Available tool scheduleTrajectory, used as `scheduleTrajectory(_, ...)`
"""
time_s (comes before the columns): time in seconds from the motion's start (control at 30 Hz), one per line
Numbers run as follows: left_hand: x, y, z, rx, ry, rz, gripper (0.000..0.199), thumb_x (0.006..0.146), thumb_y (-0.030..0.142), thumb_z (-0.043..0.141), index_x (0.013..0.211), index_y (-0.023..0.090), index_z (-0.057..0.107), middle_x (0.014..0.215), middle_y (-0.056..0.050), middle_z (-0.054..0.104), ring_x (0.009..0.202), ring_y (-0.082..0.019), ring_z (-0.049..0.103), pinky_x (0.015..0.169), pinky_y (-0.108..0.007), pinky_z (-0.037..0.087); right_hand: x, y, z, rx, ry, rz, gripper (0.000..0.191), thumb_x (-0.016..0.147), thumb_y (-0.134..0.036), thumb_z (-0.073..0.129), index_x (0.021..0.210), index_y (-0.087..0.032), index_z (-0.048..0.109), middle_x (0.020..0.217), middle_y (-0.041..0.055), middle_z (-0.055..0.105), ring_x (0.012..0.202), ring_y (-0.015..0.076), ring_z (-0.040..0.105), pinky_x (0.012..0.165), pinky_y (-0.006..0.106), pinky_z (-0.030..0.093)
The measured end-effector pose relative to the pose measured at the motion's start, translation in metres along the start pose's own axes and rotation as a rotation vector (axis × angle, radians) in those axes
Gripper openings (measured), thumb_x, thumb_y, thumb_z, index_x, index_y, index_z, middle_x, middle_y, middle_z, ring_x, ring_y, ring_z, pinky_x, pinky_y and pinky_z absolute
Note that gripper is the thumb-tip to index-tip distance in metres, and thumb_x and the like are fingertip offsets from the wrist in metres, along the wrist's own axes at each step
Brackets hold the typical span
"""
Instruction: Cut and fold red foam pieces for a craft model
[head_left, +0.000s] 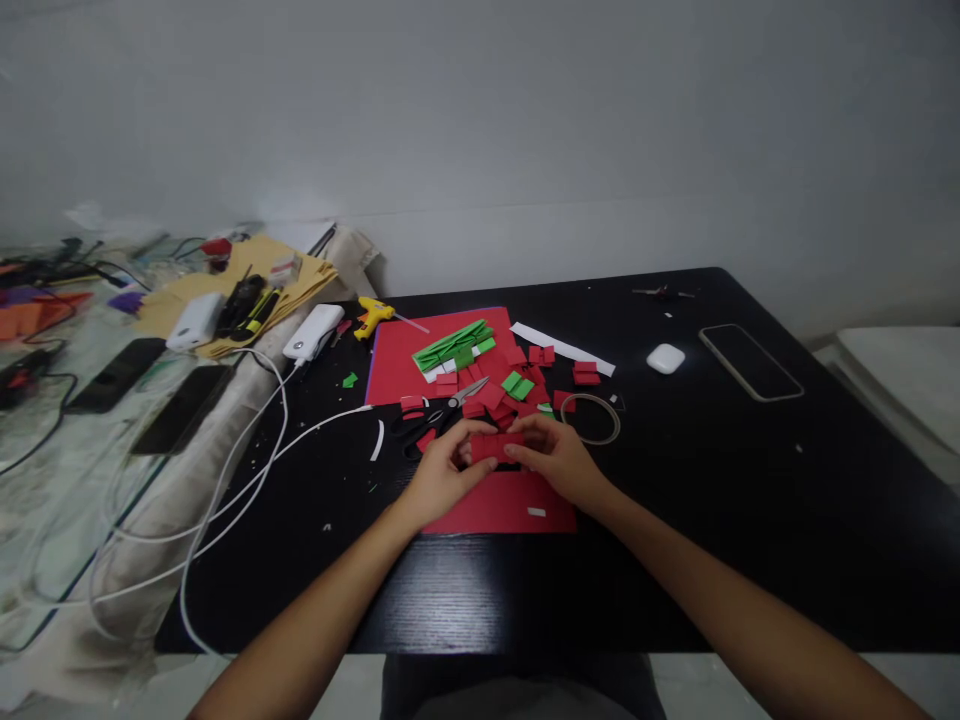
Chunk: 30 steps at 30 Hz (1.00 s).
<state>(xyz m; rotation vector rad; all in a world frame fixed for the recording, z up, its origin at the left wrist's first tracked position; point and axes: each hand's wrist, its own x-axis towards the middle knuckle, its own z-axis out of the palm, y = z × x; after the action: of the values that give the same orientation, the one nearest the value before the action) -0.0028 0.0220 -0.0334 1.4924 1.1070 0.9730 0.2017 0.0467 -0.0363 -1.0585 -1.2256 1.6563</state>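
Between my two hands is a small folded piece of red paper (491,446), creased across. My left hand (450,466) pinches its left end, thumb in front and fingers behind. The right end is gripped by my right hand (556,456) in the same way. Beneath them lies a red paper sheet (502,503) with a small white scrap on it. Just beyond my fingers are several folded red paper pieces (495,395) and a green folded piece (517,385). Black-handled scissors (442,415) lie open beyond my left hand, and a tape ring (600,420) rests beyond my right.
A yellow glue gun (373,317) lies at the back left, by green folded strips (454,345) on a red sheet. White cables run from a power bank (313,332) across the left side. An earbud case (665,358) and a phone (750,362) lie right.
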Motion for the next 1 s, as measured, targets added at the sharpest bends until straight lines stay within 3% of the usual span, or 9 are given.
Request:
scheduleTrajectory(0.1,0.0,0.001,-0.002,0.128,0.011,0.035,0.035,0.086,0.029,0.077,0.118,0.02,0.067,0.118,-0.009,0.071,0.105,-0.024,0.068,0.08,-0.03,0.054,0.0,0.0,0.0,0.0,-0.006,-0.003,0.034,0.07,-0.035,0.087,0.093,-0.019,0.067,0.081,0.0011,0.074,0.069,0.0166,0.07,0.065,0.029,0.054)
scheduleTrajectory(0.43,-0.003,0.007,-0.005,0.46,-0.011,0.232,0.039,0.087,0.032,0.078,0.123,0.021,0.066,0.115,-0.008,0.076,0.093,-0.022,0.072,0.076,-0.031,0.057,-0.001,0.002,0.002,-0.001,-0.031,-0.021,0.037,0.066,-0.034,0.091,0.09,-0.02,0.068,0.088,0.0014,0.076,0.079,0.018,0.072,0.075,0.031,0.056)
scheduleTrajectory(0.53,-0.004,0.008,-0.006,0.487,-0.033,0.249,0.041,0.089,0.037,0.077,0.125,0.021,0.066,0.11,-0.008,0.076,0.089,-0.021,0.072,0.074,-0.031,0.057,-0.001,-0.001,0.0,0.0,-0.052,-0.012,0.037,0.064,-0.032,0.092,0.089,-0.021,0.068,0.089,0.0005,0.075,0.077,0.0175,0.071,0.073,0.03,0.056)
scheduleTrajectory(0.73,-0.003,0.013,-0.008,0.468,-0.045,0.324,0.045,0.088,0.042,0.076,0.127,0.021,0.067,0.111,-0.01,0.072,0.1,-0.023,0.071,0.084,-0.034,0.058,0.001,-0.003,-0.008,-0.051,-0.087,0.065,0.041,0.062,-0.036,0.094,0.091,-0.02,0.07,0.075,-0.0009,0.074,0.067,0.0175,0.07,0.064,0.029,0.054)
scheduleTrajectory(1.0,-0.002,0.013,-0.008,0.459,-0.054,0.365,0.045,0.088,0.041,0.077,0.127,0.02,0.068,0.111,-0.011,0.073,0.097,-0.023,0.071,0.083,-0.034,0.059,-0.001,-0.009,-0.007,-0.016,-0.127,0.117,0.046,0.061,-0.037,0.095,0.092,-0.019,0.067,0.071,-0.0018,0.074,0.063,0.0157,0.069,0.065,0.028,0.053)
